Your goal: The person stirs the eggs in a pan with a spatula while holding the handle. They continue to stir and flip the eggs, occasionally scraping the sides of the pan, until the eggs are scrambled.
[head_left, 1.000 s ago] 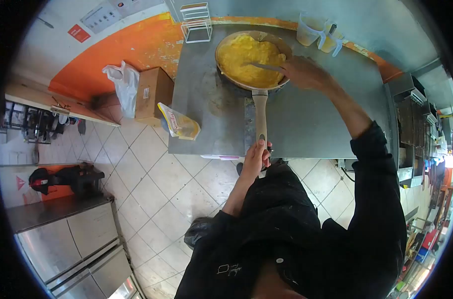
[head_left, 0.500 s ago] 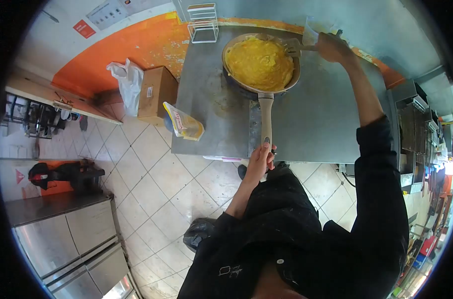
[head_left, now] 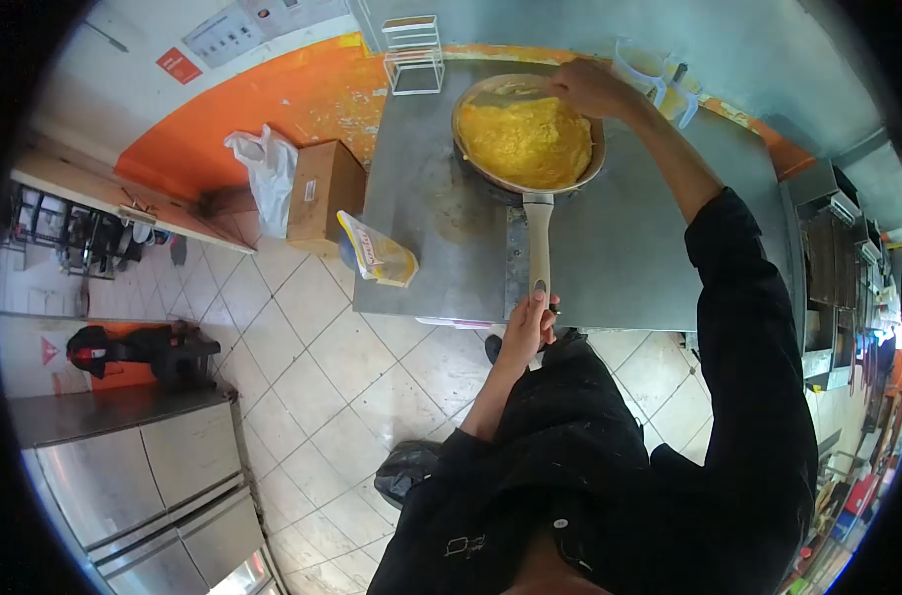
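My left hand is closed around the end of the beige handle of a frying pan. A yellow, lumpy mass that looks like egg covers most of the pan's inside. Above the pan's far right rim, my right hand grips a spatula. The spatula's head reaches left along the far side of the pan, at the edge of the yellow mass, and its handle is mostly covered by my fingers.
The pan sits at the back of a metal counter. A standing pouch is at the left edge, a white wire rack behind. Clear jugs stand back right. A cardboard box and white bag lie left of the counter.
My right hand has moved left with the spatula, from the pan's right side to its far rim. The jugs behind now show more. My left hand still holds the handle.
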Demonstrator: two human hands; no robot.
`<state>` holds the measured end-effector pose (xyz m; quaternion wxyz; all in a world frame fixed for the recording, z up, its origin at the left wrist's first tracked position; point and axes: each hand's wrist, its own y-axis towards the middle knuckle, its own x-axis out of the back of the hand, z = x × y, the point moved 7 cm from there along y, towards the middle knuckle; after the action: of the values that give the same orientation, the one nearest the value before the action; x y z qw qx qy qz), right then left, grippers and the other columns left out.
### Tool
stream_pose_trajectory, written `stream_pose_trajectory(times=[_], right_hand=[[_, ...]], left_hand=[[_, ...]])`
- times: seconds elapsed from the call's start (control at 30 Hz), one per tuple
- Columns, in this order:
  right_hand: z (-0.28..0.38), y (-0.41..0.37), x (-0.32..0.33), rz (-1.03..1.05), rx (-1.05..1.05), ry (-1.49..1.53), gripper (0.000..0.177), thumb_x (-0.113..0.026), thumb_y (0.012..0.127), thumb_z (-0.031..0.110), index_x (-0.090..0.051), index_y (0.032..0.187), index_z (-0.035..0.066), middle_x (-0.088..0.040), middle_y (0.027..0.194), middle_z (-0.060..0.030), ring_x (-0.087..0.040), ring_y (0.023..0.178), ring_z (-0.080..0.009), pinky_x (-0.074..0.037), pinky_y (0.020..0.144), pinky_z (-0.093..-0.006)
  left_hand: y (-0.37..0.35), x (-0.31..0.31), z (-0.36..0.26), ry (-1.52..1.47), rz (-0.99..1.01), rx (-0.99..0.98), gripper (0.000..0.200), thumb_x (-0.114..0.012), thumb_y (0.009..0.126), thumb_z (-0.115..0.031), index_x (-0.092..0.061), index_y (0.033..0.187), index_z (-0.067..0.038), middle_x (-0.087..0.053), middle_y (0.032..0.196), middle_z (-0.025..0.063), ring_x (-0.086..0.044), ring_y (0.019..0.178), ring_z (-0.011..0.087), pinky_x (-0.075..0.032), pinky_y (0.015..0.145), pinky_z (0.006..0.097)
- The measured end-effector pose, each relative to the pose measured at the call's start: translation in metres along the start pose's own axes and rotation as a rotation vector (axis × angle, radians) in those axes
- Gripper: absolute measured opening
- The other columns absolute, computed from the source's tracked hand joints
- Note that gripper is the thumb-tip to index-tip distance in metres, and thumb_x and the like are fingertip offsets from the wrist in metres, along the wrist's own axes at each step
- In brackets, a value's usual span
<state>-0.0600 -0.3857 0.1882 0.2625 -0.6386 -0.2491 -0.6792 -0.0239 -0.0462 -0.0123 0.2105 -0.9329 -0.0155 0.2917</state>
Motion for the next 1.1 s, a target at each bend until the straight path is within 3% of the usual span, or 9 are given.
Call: stream_pose_trajectory(times=[0.07,0.13,0.23,0.47,0.57,0.67,0.77,0.93,1.1], right_hand=[[0.016,-0.016,0.002,-0.048,0.058,0.043,0.031,-0.053,0.095,0.023,-0.065,0.078,0.001,-0.066,0.076,-0.0151,-0.065,0.072,-0.0309,-0.051,0.073,-0.0460],[0.045,-0.043,0.009,-0.144,0.242,0.043,0.024,-0.054,0.092,0.022,-0.067,0.086,0.003,-0.064,0.074,-0.0173,-0.064,0.069,-0.0351,-0.050,0.068,-0.0476],[0.071,-0.087,0.021,-0.025,0.217,0.016,0.020,-0.057,0.091,0.021,-0.069,0.089,0.005,-0.065,0.077,-0.0169,-0.065,0.071,-0.0338,-0.051,0.069,-0.0469],[0.059,-0.160,0.065,0.000,0.015,-0.149,0.014,-0.062,0.088,0.017,-0.071,0.092,0.008,-0.065,0.078,-0.0142,-0.066,0.072,-0.0325,-0.052,0.071,-0.0453],[0.055,-0.172,0.092,-0.129,0.048,-0.130,0.009,-0.063,0.085,0.012,-0.069,0.085,0.005,-0.068,0.079,-0.0159,-0.068,0.077,-0.0334,-0.055,0.069,-0.0456],[0.050,-0.166,0.094,-0.167,0.091,-0.178,0.011,-0.063,0.084,0.012,-0.071,0.088,0.007,-0.066,0.076,-0.0133,-0.065,0.069,-0.0337,-0.053,0.067,-0.0456],[0.065,-0.155,0.090,-0.120,0.087,-0.344,0.010,-0.063,0.078,0.007,-0.070,0.084,0.003,-0.066,0.072,-0.0153,-0.067,0.071,-0.0337,-0.054,0.065,-0.0447],[0.065,-0.135,0.041,0.195,-0.077,-0.415,0.008,-0.064,0.072,0.005,-0.067,0.076,-0.001,-0.067,0.073,-0.0202,-0.069,0.075,-0.0342,-0.056,0.060,-0.0441],[0.022,-0.111,-0.013,0.100,-0.151,-0.291,0.007,-0.062,0.075,0.002,-0.067,0.079,-0.001,-0.068,0.082,-0.0195,-0.069,0.079,-0.0347,-0.056,0.065,-0.0462]], left_hand=[[-0.001,0.001,-0.001,0.003,-0.001,0.008,0.048,-0.044,0.100,-0.049,-0.056,0.105,-0.002,-0.039,0.061,-0.0055,-0.043,0.047,0.0054,-0.042,0.049,0.0214],[0.000,0.002,-0.001,0.020,0.005,0.010,0.049,-0.045,0.100,-0.050,-0.056,0.106,-0.002,-0.038,0.061,-0.0055,-0.043,0.046,0.0058,-0.043,0.049,0.0223],[0.000,0.003,0.000,0.026,0.001,0.005,0.050,-0.046,0.099,-0.051,-0.056,0.106,-0.002,-0.039,0.061,-0.0054,-0.044,0.046,0.0059,-0.044,0.050,0.0229],[-0.002,0.001,-0.006,0.051,0.006,-0.014,0.051,-0.047,0.098,-0.052,-0.057,0.106,-0.003,-0.039,0.060,-0.0057,-0.045,0.047,0.0057,-0.044,0.050,0.0229],[-0.001,0.001,-0.005,0.061,-0.007,-0.003,0.051,-0.046,0.098,-0.053,-0.057,0.105,-0.004,-0.039,0.060,-0.0058,-0.045,0.047,0.0056,-0.044,0.050,0.0226],[-0.002,0.001,-0.005,0.082,-0.019,0.000,0.052,-0.046,0.098,-0.054,-0.057,0.104,-0.004,-0.040,0.060,-0.0058,-0.046,0.046,0.0055,-0.044,0.049,0.0221],[0.000,0.004,-0.003,0.096,-0.035,-0.011,0.052,-0.045,0.098,-0.054,-0.057,0.105,-0.004,-0.039,0.060,-0.0059,-0.046,0.046,0.0056,-0.044,0.048,0.0218],[-0.002,0.001,-0.005,0.056,-0.017,-0.011,0.052,-0.045,0.098,-0.053,-0.057,0.105,-0.003,-0.040,0.060,-0.0061,-0.047,0.046,0.0054,-0.044,0.049,0.0217],[-0.002,-0.001,-0.006,0.026,-0.010,-0.011,0.050,-0.045,0.099,-0.052,-0.057,0.104,-0.003,-0.041,0.060,-0.0061,-0.046,0.046,0.0053,-0.043,0.049,0.0213]])
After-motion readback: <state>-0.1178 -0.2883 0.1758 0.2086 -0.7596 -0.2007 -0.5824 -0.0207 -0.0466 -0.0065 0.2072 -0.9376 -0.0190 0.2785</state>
